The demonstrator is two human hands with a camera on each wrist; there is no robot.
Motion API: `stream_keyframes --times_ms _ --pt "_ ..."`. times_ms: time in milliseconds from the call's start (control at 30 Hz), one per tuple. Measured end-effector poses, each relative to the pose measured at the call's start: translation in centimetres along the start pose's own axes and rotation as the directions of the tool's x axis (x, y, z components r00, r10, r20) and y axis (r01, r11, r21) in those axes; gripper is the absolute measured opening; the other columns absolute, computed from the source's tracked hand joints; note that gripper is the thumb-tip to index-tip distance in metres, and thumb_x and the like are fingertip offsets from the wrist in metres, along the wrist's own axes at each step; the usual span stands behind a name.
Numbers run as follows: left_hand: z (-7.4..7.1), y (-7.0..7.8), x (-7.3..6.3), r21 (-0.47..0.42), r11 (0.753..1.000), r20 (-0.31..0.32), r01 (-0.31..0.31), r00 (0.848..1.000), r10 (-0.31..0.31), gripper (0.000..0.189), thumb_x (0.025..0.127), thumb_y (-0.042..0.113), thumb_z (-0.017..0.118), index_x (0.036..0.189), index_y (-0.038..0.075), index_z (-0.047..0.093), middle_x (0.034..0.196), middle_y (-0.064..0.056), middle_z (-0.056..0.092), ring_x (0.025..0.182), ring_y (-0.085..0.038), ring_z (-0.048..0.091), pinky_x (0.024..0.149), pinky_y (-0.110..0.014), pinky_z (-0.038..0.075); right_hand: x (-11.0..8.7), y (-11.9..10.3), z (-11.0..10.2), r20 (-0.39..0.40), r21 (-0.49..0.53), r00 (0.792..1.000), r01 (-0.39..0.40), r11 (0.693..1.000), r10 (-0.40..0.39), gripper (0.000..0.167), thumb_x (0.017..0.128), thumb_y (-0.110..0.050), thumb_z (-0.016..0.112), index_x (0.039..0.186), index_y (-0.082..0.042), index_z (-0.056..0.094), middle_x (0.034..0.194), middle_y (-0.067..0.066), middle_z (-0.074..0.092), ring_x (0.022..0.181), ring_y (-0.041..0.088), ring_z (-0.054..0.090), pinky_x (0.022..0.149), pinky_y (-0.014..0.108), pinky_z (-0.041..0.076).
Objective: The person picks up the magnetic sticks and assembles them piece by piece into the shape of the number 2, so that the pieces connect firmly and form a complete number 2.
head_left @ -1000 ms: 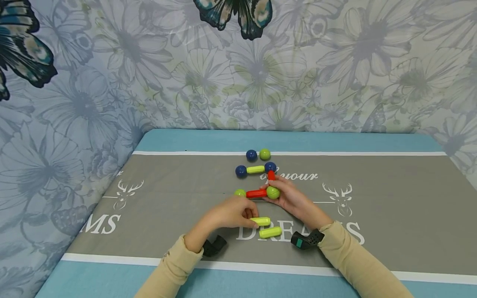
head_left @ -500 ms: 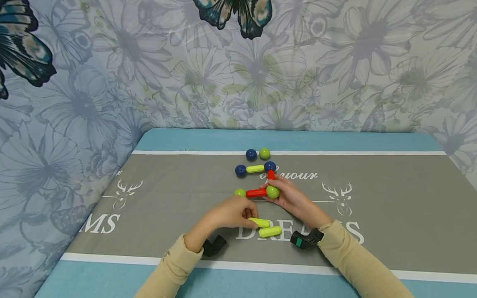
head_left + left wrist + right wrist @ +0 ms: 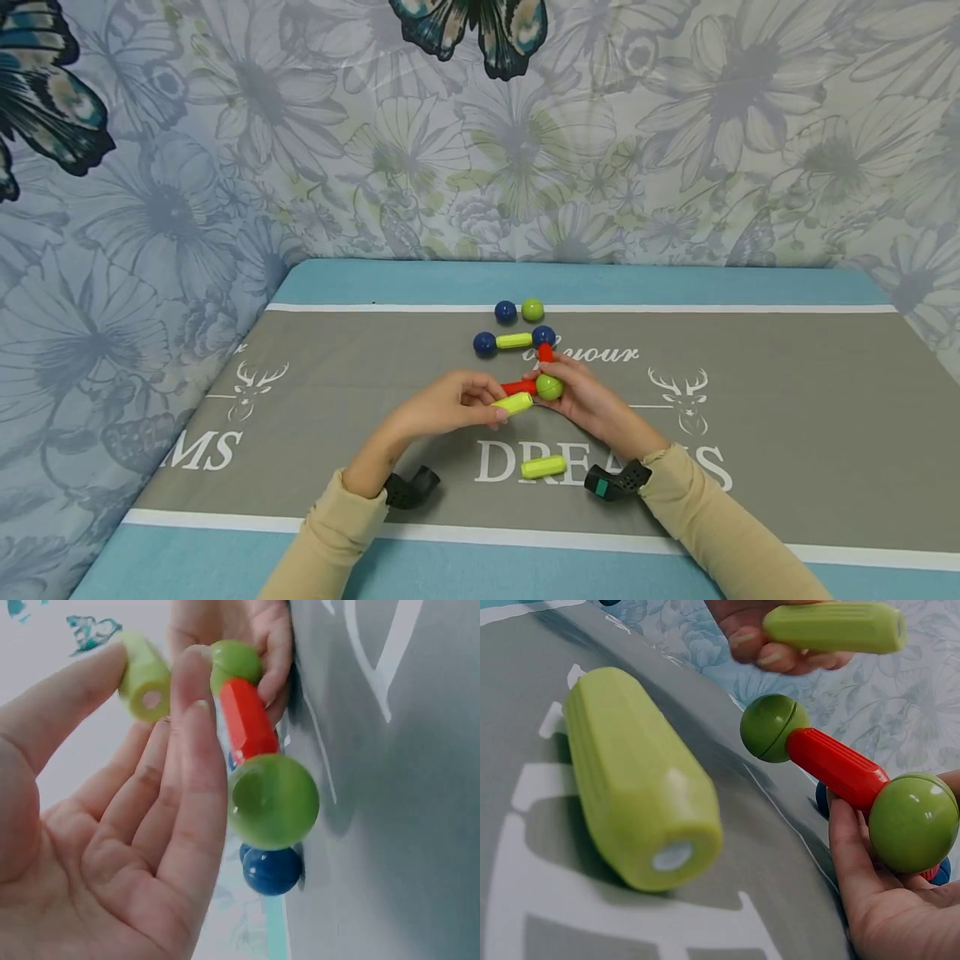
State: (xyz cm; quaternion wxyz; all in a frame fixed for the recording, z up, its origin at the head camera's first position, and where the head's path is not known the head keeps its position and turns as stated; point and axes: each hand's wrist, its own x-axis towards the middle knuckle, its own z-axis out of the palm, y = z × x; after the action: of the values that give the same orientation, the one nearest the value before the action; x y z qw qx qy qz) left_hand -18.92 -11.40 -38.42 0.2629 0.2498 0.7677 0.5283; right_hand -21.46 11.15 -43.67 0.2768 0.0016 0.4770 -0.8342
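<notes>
My left hand pinches a yellow-green magnetic rod between thumb and fingers, raised above the mat. My right hand holds a green ball at the corner where two red rods meet. One red rod runs left to another green ball, which the left hand hides in the head view. The second red rod leads back to a blue ball. From there a yellow-green rod reaches another blue ball.
Another yellow-green rod lies on the grey mat in front of the hands. Behind the joined pieces sit a loose blue ball and a loose green ball. A patterned wall stands at the table's back.
My left hand has lifted one yellow-green rod from beside the other and carried it back toward the red rod. The right hand stays at the green ball.
</notes>
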Motion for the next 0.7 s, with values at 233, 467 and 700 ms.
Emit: stream_keyframes --times_ms 233,467,700 --pt "-1.1 -0.6 -1.2 -0.187 0.982 -0.124 0.026 0.991 -0.050 0.029 0.092 0.005 0.059 0.115 -0.012 0.056 0.095 -0.021 0.066 0.087 -0.033 0.064 0.083 -0.047 0.048 0.1 -0.1 -0.1 -0.011 0.016 1.000 -0.006 1.000 0.006 0.055 0.099 -0.006 0.037 0.144 0.004 0.009 0.099 0.009 0.057 0.093 0.018 0.058 0.087 0.037 0.047" --pt "-1.1 -1.7 -2.8 -0.266 0.962 -0.074 0.066 0.993 -0.088 0.027 0.091 0.006 0.059 0.110 -0.010 0.050 0.101 -0.024 0.065 0.091 -0.029 0.065 0.082 -0.041 0.050 0.1 -0.1 -0.1 -0.015 0.052 1.000 -0.016 0.999 0.017 0.053 0.099 -0.005 0.037 0.144 0.005 0.012 0.098 0.010 0.059 0.094 0.021 0.058 0.088 0.039 0.046" --pt "0.3 -3.4 -2.8 -0.314 0.936 0.080 0.159 0.987 -0.141 0.019 0.091 0.006 0.057 0.104 -0.006 0.049 0.097 -0.021 0.067 0.090 -0.026 0.066 0.077 -0.034 0.052 0.1 -0.1 0.0 -0.032 0.084 0.999 -0.022 0.996 0.025 0.049 0.099 -0.006 0.037 0.143 0.003 0.015 0.103 0.012 0.057 0.095 0.020 0.058 0.090 0.040 0.045"
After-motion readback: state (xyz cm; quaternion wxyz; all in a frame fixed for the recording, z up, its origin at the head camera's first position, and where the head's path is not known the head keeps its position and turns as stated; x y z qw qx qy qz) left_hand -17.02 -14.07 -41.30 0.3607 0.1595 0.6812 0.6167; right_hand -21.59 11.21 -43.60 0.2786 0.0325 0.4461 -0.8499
